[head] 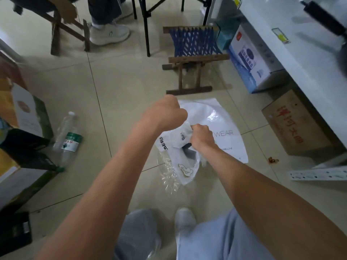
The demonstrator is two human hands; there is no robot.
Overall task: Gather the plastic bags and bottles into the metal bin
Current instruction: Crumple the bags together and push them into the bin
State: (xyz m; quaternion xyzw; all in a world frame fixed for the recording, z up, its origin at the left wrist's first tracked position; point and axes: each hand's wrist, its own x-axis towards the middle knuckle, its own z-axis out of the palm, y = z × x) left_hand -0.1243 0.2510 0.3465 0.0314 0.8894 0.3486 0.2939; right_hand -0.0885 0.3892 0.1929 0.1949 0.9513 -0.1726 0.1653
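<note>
Near the centre of the frame both bare arms reach forward and down over a tiled floor [116,87]. The left hand [166,114] is curled into a fist seen from the back, pressed against the upper edge of a bunch of plastic bags [178,152]; its fingertips are hidden, so whether they pinch plastic cannot be told. The right hand [201,136] is clenched around the crumpled bunch, fingers buried in white film with a dark patch showing just below the knuckles. From that grip the bunch hangs toward the lower centre of the frame, a white bag with a small cartoon print and a crinkled clear one beside it. Behind the hands a large white bag [223,128] lies flat, its long axis running from upper left to lower right, with the printed letters "WEAR" partly covered by the right hand. At the left of the frame a clear plastic bottle [66,139] with a green label lies on the floor, cap toward the top of the frame and base toward the bottom, its lower end tucked against dark boxes [26,147]. A wooden folding stool [193,57] with a blue woven seat stands above the bags. A brown carton [294,126] sits at the right under a white counter. The metal bin cannot be made out.
</note>
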